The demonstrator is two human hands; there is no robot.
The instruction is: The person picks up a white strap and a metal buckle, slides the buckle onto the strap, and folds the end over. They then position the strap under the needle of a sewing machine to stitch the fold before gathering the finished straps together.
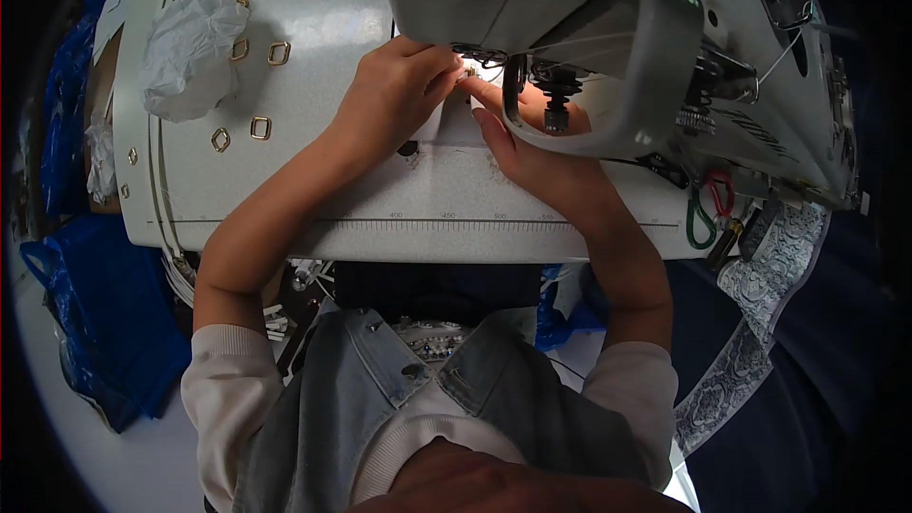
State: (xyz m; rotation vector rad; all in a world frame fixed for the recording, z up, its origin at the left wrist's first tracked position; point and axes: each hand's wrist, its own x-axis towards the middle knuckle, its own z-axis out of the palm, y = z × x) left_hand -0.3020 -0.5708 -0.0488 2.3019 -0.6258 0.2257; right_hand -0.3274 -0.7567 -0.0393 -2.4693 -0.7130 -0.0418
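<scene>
Under the head of a sewing machine (489, 0), both hands meet in the lit needle area. My left hand (399, 85) comes in from the left, its thumb and fingers pinched together beside the needle. Whatever it pinches is too small and covered to name, though a small gold-coloured glint shows at the fingertips. From the right, my right hand (537, 157) reaches in with index finger stretched to the same spot and thumb apart below it. The machine's front part hides some of its other fingers. A pale strip seems to lie below the fingertips.
Several gold rectangular rings (269, 129) lie on the machine table (323, 195) at left, near crumpled white paper (190, 57). Red- and green-handled tools (701, 220) sit at the right edge. Patterned trim (784, 256) hangs there. A blue bag (109, 304) stands lower left.
</scene>
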